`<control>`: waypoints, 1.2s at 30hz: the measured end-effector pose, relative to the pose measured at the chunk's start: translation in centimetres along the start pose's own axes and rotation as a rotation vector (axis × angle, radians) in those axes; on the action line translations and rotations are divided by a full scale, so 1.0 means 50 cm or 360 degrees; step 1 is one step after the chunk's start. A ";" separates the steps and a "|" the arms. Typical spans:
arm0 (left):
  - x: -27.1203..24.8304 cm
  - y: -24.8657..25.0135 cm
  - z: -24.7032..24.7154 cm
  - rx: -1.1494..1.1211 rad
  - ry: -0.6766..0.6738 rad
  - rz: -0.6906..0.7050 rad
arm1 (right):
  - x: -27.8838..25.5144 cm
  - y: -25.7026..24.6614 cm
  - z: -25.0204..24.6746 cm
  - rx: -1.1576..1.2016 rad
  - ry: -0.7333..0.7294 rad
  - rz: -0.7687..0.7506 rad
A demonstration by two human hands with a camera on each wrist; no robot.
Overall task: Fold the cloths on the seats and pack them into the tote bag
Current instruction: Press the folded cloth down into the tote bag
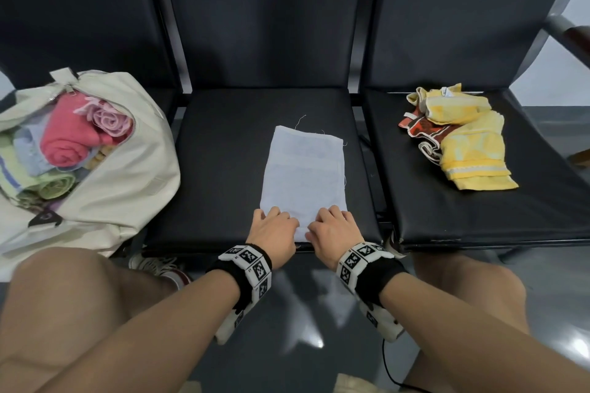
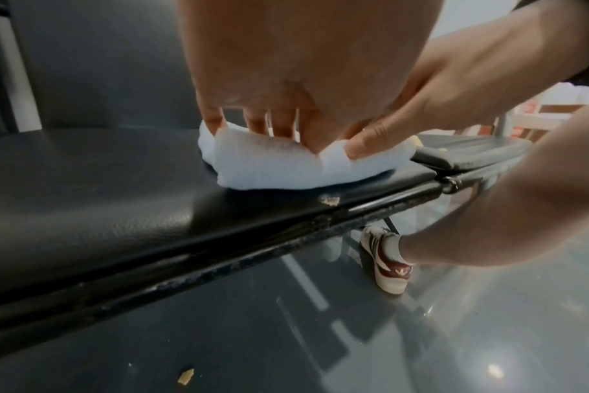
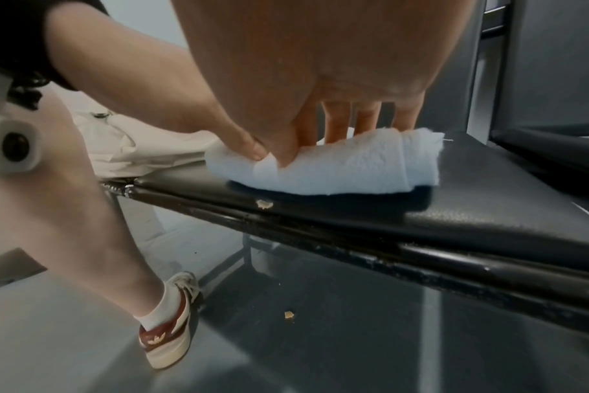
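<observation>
The near end of the white cloth (image 1: 303, 175) is gripped by both hands at the front edge of the middle seat (image 1: 223, 169). By the left hand (image 1: 275, 234) the cloth's left near corner is pinched; by the right hand (image 1: 332, 233) the right near corner is pinched. The hands are set side by side, almost touching.

In the head view only the backs of the hands are shown, and the grip itself is hidden. In the left wrist view the cloth (image 2: 276, 164) is seen rolled into a thick fold under the left hand's fingers (image 2: 256, 122), with a thumb (image 2: 367, 143) pressed against its front face. In the right wrist view the same roll (image 3: 337, 164) is seen with its layered end exposed at the right, fingers (image 3: 337, 119) laid over the top and the thumb pressed in at the front.

Beyond the grip, the rest of the cloth is laid flat as a narrow folded strip running toward the seat back, with loose threads at its far edge.

On the left seat a tote bag (image 1: 127, 175) is placed, unzipped, with rolled cloths inside, among them a pink roll (image 1: 68, 137). On the right seat a yellow cloth (image 1: 469, 143) is heaped over a red patterned cloth (image 1: 421, 128), unfolded. Nothing is placed between the white cloth and the bag.
</observation>
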State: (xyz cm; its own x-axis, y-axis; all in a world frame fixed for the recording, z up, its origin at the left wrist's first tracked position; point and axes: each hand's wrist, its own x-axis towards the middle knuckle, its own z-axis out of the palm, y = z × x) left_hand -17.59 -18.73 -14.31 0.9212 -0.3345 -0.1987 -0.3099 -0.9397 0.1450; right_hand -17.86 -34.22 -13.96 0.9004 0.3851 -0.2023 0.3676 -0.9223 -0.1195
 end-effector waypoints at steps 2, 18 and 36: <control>0.002 -0.003 0.002 -0.0120 0.0061 -0.0024 | 0.010 0.004 -0.008 0.0058 -0.0066 0.0033; -0.008 -0.002 0.037 0.0074 0.0519 0.0172 | -0.001 -0.022 0.042 0.0074 0.0412 0.0107; -0.016 -0.008 0.022 0.0116 0.0169 0.0111 | -0.012 0.000 0.004 -0.0046 0.0097 0.0063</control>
State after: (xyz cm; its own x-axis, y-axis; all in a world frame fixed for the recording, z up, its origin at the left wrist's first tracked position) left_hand -18.49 -18.17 -15.26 0.9154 -0.3933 -0.0863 -0.3867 -0.9184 0.0835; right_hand -18.45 -34.44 -14.02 0.9266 0.3465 -0.1464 0.3372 -0.9376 -0.0845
